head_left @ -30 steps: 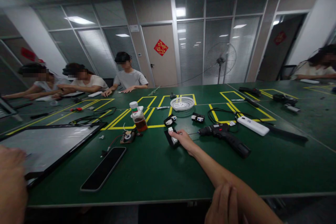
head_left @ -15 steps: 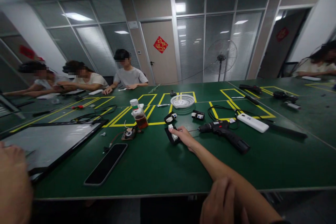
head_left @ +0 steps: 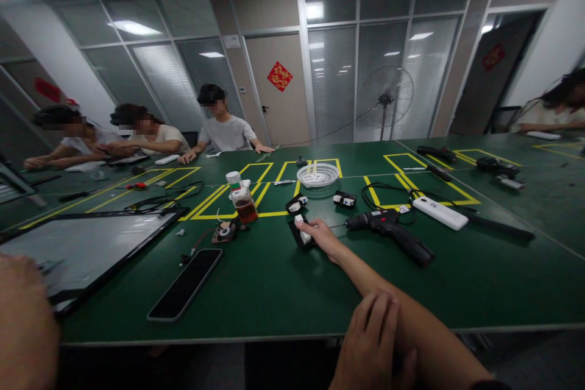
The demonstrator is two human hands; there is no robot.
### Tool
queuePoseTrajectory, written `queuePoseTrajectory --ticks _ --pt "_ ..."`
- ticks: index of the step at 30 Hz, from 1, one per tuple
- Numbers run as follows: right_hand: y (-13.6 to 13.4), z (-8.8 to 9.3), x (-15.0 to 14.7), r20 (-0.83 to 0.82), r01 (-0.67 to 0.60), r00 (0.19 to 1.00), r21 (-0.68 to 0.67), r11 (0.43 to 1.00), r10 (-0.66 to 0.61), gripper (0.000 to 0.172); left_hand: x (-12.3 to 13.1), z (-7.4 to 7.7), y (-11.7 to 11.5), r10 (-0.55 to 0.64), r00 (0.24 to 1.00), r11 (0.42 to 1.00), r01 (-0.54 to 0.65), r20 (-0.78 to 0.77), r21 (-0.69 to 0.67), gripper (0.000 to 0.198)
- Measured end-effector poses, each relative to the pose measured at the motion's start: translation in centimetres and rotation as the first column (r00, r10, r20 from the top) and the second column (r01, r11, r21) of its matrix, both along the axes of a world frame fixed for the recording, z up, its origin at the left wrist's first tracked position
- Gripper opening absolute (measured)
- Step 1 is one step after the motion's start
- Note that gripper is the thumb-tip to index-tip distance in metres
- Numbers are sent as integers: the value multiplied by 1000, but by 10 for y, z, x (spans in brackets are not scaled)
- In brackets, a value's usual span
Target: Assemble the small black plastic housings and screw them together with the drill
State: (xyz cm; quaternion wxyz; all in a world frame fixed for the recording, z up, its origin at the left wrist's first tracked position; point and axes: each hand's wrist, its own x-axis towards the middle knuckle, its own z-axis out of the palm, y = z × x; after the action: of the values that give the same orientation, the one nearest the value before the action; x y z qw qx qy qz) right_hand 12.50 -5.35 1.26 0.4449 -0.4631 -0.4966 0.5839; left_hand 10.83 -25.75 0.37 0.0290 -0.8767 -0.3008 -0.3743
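My right hand (head_left: 322, 239) reaches to the middle of the table, its thumb pressed on the white part of a small black-and-white block (head_left: 302, 235). Across my right forearm lies my left hand (head_left: 372, 332), fingers together and bent over the arm. Two similar blocks sit just behind: one (head_left: 297, 203) to the left, another (head_left: 344, 200) to the right. A black drill (head_left: 388, 228) lies on its side right of my right hand, its thin bit pointing at the hand.
On the green table (head_left: 256, 292) are a phone (head_left: 186, 285), a bottle (head_left: 242, 198), a small motor-like part (head_left: 225, 231), a white basket (head_left: 317, 175), a white power bank (head_left: 439, 212) and cables. Another person's arm (head_left: 25, 317) shows at left beside a framed panel (head_left: 105, 244).
My left hand has moved up and slightly left along my right forearm. My right hand and the block have barely shifted. A person across the table has stretched one hand rightward.
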Motion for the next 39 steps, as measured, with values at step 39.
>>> queuePoseTrajectory --ticks 39 --pt "1 8 49 -259 -134 956 18 991 134 38 -99 12 183 360 653 356 563 666 -746 50"
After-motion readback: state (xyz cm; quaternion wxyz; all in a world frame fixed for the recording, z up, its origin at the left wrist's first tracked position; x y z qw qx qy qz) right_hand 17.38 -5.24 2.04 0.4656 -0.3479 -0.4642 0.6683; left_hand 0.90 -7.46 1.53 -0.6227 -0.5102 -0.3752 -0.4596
